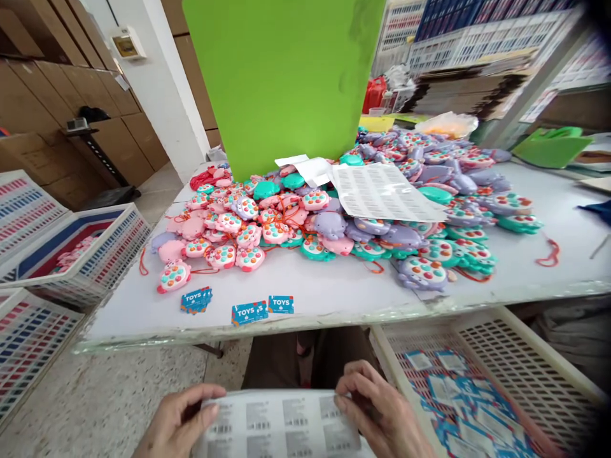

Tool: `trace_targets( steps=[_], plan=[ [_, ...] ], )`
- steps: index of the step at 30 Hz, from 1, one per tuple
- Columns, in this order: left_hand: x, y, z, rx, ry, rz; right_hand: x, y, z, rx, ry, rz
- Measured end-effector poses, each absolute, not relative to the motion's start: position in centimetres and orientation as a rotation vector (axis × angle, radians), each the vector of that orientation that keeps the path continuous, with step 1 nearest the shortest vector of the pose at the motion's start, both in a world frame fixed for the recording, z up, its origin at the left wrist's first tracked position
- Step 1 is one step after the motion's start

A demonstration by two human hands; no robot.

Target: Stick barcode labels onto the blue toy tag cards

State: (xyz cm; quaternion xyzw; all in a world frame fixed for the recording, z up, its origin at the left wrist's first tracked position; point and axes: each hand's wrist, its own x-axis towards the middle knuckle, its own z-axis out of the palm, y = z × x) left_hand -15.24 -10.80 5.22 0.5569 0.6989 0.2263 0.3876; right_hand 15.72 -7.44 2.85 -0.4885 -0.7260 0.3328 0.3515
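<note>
Our left hand (181,420) and our right hand (377,404) hold a printed label sheet (279,423) between them, below the near edge of the white tabletop (344,296) and in front of our dark-clad legs (274,362). On the left we pinch the sheet's upper corner between thumb and bent forefinger; on the right we have the opposite upper corner between thumb and fingertips, the fingers curled inward. The sheet bears rows of grey labels with barcodes, its lower part running out of view; the finer print is too small for us to read. On the tabletop just beyond, near the edge, lie blue TOYS cards (249,312) in three small groups. Behind them spreads a heap of animal-shaped toys (224,256) in pink, purple and green, with coloured round buttons on many and orange cords among them. More label sheets (382,191) rest on top of the heap, and a bright green board (286,83) stands upright behind it. Below the tabletop on our right is a cream crate (520,356) with many loose cards (477,407) inside; on our left, a white crate (112,238) holds some pink toys (76,251).
</note>
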Motion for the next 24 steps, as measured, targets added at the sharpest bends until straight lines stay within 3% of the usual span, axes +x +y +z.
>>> trace_targets(
  steps=[4,7,12,24],
  plan=[
    [-12.2,-9.6,4.5,2.072,2.007,0.706,15.7,-7.4,2.5,-1.354,-1.850,0.993],
    [-7.6,-8.4,5.2,2.420,1.642,0.698,15.7,-7.5,2.2,-1.450,-1.800,1.082],
    [-2.2,-6.6,5.5,2.186,1.464,0.422,15.9,-7.3,1.5,-1.445,-1.722,1.036],
    [-0.8,-4.3,5.8,1.931,1.374,0.186,17.6,-5.5,1.7,-1.410,-1.938,1.121]
  ],
)
